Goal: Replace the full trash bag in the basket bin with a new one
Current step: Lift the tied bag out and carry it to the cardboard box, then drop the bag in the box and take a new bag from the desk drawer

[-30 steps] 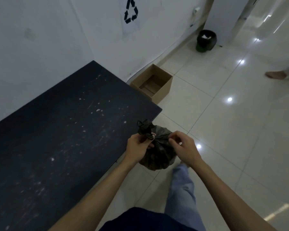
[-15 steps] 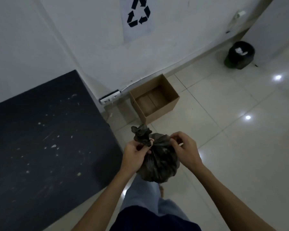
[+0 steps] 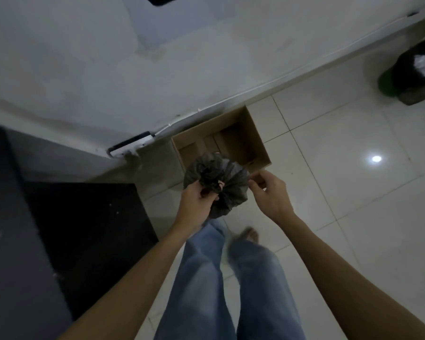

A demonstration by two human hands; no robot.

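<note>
The full trash bag (image 3: 231, 182), black and tied into a bundle, hangs in the air above the near edge of an open cardboard box (image 3: 259, 143). My left hand (image 3: 196, 202) is clenched around the bag's knotted neck. My right hand (image 3: 270, 192) is at the bag's right side, thumb and fingertips pinched at its edge. The basket bin (image 3: 412, 77) stands far off at the top right by the wall, lined with a black bag and holding white paper.
A black table (image 3: 84, 229) fills the left, its corner close to my left forearm. A white power strip (image 3: 130, 144) lies at the wall's foot beside the box. My legs and a bare foot (image 3: 249, 235) are below the bag on the white tiled floor.
The view has tipped down and moved closer to the wall. The bag now hangs over the cardboard box. My right hand has slipped from the knot to the bag's right edge.
</note>
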